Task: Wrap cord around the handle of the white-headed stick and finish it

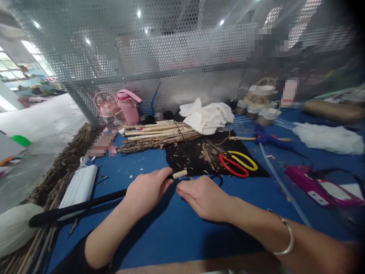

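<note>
My left hand [148,189] is closed around a long stick wrapped in black [94,201], near its bare pale wooden end [180,174]. The wrapped part runs out to the left and ends in a rounded tip. Just right of that end, my right hand [203,198] is closed in a pinch on a thin black strip that meets the stick. A loop of the black strip [219,179] shows behind my right hand. Scissors with one red and one yellow handle [238,163] lie on a black cloth [196,163] strewn with wood shavings, beyond my hands.
Behind lie a bundle of pale sticks [156,131] and a white cloth [207,116]. A blue glue gun [270,140] and a magenta power strip [322,188] are at right. Face masks [78,186] lie left. A perforated metal screen [182,49] bounds the blue table [176,236].
</note>
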The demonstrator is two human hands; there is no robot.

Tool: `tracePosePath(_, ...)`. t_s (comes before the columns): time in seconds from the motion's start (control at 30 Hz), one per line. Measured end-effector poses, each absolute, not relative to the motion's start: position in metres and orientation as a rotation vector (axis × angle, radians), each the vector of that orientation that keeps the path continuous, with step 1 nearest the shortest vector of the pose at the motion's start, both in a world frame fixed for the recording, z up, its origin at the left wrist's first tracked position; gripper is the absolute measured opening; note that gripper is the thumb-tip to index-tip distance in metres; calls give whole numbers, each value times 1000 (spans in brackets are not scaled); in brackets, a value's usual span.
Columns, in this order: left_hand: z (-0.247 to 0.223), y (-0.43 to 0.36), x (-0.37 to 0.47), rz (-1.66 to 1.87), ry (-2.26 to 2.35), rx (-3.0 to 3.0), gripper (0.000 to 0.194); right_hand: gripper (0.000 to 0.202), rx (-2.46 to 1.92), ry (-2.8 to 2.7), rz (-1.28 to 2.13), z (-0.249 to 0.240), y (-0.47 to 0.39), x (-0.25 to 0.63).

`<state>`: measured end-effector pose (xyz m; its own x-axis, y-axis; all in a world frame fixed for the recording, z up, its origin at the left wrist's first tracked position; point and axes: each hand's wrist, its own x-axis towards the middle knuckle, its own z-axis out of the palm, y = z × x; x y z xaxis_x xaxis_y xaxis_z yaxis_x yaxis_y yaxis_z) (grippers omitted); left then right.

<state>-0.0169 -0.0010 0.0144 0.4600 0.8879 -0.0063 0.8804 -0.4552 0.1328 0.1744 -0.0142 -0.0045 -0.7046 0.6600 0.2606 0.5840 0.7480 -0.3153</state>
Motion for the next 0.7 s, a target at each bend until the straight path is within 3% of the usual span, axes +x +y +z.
tracePosePath(0.27, 13, -14, -12, 43, 1321, 2697, 34, 31, -958, -2460, 503, 15, 3, 193)
tracePosePath(0.53, 21, -32, -8, 184, 1335, 2796, 31, 21, -1009, -1960, 1288, -8, 24, 188)
tracePosePath(0.7, 18, -28, -13, 369, 1464, 2793, 33, 18, -1064, -1769, 1495, -20, 16, 171)
